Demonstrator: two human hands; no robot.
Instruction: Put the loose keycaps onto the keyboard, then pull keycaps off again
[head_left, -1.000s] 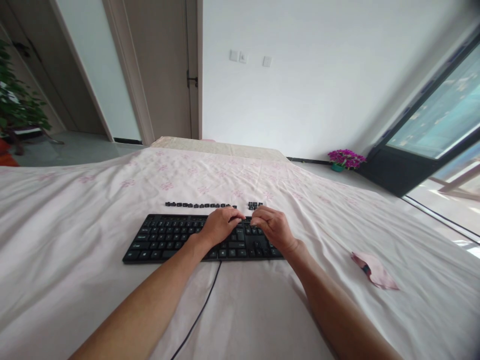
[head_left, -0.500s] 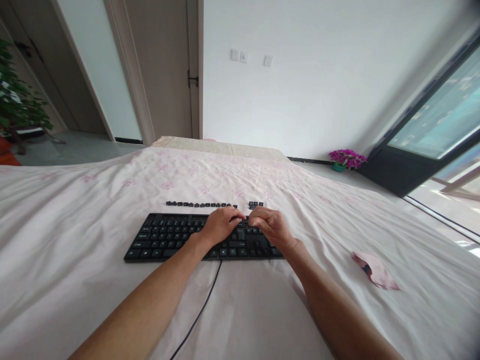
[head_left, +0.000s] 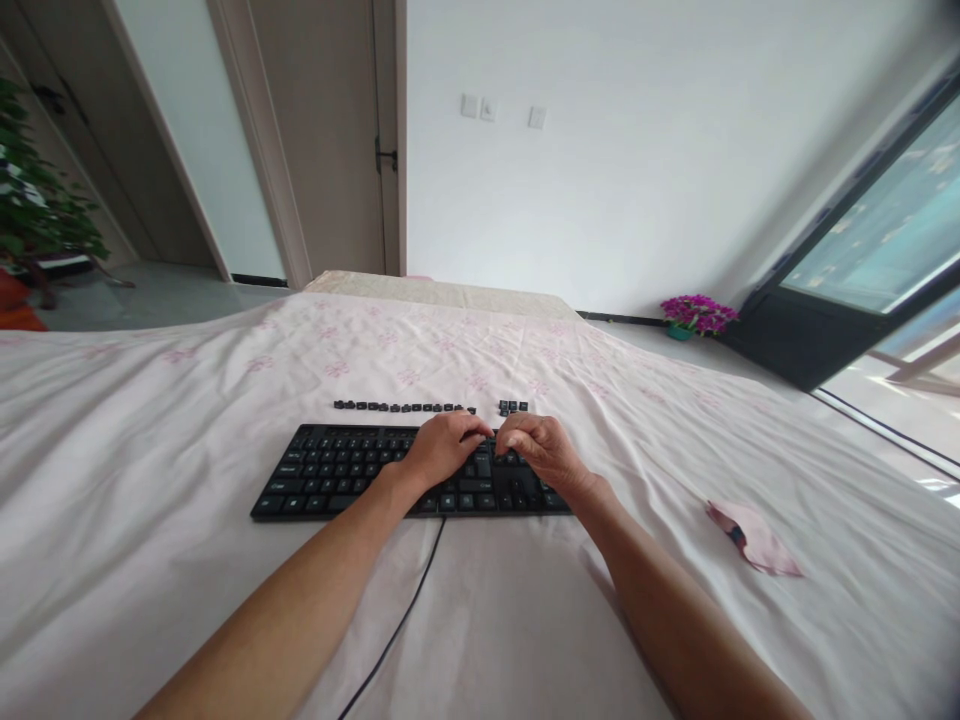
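A black computer keyboard point(head_left: 322, 468) lies on the bed cover, some of its key places bare at the right. My left hand point(head_left: 445, 450) rests over its upper middle, fingers stretched to the right along the back edge, with thumb and forefinger slightly apart. Close beside it, my right hand point(head_left: 541, 448) is curled over the number pad side, fingertips pinched at the keyboard's upper part. Whatever is between those fingertips is too small to make out. Behind the keyboard, loose black keycaps point(head_left: 406, 407) stand in a row, and a smaller group of keycaps point(head_left: 513, 407) lies just beyond my right hand.
The keyboard's cable point(head_left: 405, 617) runs toward me over the pale flowered bed cover point(head_left: 517, 620). A folded pink cloth point(head_left: 754, 540) lies at the right. Beyond the bed are a white wall, doors, a leafy plant point(head_left: 45, 200) and purple flowers point(head_left: 699, 314).
The right hand has shifted very slightly, its pinched fingers turning a little at the keyboard. The left hand keeps its place. The keycaps have not moved.
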